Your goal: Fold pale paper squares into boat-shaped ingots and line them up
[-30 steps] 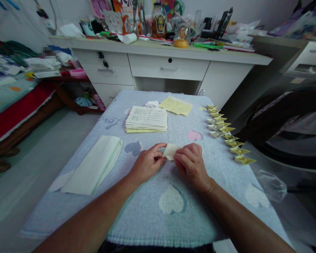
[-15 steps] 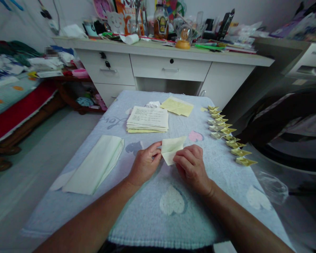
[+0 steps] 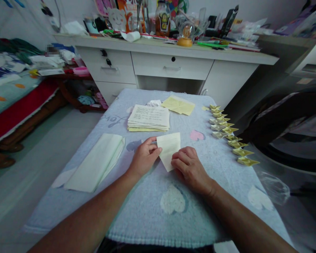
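Note:
A small pale yellow sheet of folded paper [image 3: 169, 147] is held between my two hands above the cloth-covered table. My left hand [image 3: 145, 156] pinches its left edge, thumb on the near face. At the lower right edge, my right hand [image 3: 189, 168] grips the paper with curled fingers; its thumb is hidden. Beyond them lies a stack of handwritten sheets [image 3: 149, 117], with a creased yellow sheet [image 3: 178, 105] beside it. Several small folded paper boats [image 3: 242, 151] stand in a row along the table's right side.
A folded white-green cloth or paper [image 3: 96, 163] lies at the table's left. Crumpled white paper [image 3: 154, 103] sits behind the stack. A cluttered white desk [image 3: 173, 52] stands at the back, a washing machine [image 3: 292, 130] at the right, a bed [image 3: 15, 102] at the left.
The paper in my hands has turned and tilted, so more of its face shows and its lower corner hangs lower. Both hands have shifted slightly left. The camera view has moved a little.

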A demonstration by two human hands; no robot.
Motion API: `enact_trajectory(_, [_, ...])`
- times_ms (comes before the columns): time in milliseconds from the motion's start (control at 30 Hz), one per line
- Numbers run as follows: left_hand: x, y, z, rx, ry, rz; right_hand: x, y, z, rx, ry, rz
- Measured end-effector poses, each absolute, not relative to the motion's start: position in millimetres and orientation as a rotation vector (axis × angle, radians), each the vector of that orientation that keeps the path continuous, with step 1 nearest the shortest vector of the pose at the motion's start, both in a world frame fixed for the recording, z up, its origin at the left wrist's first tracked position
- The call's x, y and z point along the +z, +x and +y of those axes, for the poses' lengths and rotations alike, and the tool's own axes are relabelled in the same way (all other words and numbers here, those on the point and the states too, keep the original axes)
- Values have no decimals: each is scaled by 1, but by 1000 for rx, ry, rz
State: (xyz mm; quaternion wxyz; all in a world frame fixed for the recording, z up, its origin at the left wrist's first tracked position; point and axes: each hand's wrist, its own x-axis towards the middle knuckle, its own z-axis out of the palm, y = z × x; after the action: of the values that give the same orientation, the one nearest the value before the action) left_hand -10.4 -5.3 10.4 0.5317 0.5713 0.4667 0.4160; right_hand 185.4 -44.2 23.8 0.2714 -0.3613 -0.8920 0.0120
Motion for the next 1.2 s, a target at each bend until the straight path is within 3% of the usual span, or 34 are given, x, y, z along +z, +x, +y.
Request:
enact_trajectory(233, [9, -11, -5, 949, 1504, 1218, 24, 183, -46, 205, -1033, -2541])
enact_trajectory(667, [10, -8, -4, 977, 1296, 1039, 28, 183, -50, 90, -957, -2518])
enact_trajectory(967, [5, -16, -4, 955, 2037, 1448, 20, 180, -45, 327, -1088, -2575])
enact_trajectory(1200, [16, -23, -3, 867, 2266, 1274, 16, 180, -44, 544, -1234, -2379])
